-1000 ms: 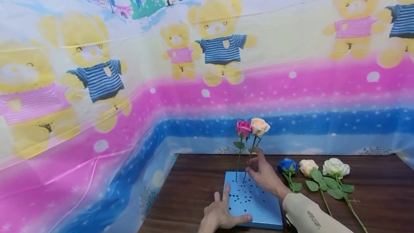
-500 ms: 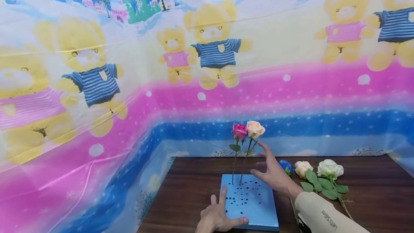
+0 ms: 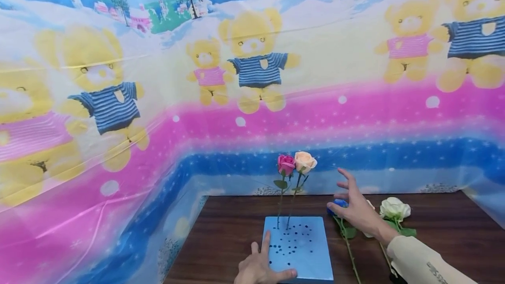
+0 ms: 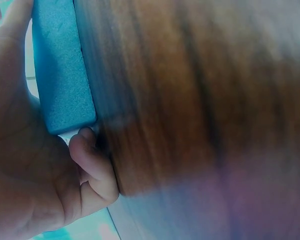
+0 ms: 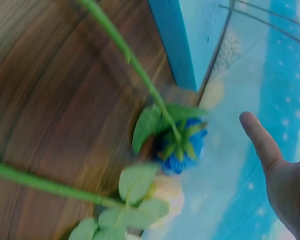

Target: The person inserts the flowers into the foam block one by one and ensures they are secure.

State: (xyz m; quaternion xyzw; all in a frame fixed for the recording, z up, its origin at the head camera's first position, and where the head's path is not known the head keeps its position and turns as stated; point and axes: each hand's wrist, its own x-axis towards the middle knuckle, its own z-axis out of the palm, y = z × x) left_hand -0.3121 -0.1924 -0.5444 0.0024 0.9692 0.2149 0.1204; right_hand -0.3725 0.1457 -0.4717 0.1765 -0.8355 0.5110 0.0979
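A light-blue foam block [image 3: 300, 255] with several dark holes lies on the table. My left hand [image 3: 256, 268] rests at its near left corner, index finger straight along the side and thumb on the front edge. In the left wrist view, a bent finger [image 4: 92, 160] touches the end of the block. A magenta rose [image 3: 286, 164] and a peach rose [image 3: 305, 161] stand upright in the block's far holes. My right hand [image 3: 360, 211] hovers with spread fingers, holding nothing, above the blue rose [image 3: 336, 207] lying right of the block.
Right of the blue rose lie a white rose [image 3: 395, 209] and another peach rose [image 5: 171, 194], mostly hidden behind my right hand in the head view. The dark wooden table [image 3: 225, 231] meets a teddy-bear-printed cloth [image 3: 252, 130] at its back edge.
My right hand has let go of the standing peach rose's stem and moved right, over the blue rose. The left hand stays on the block; the head view has shifted slightly.
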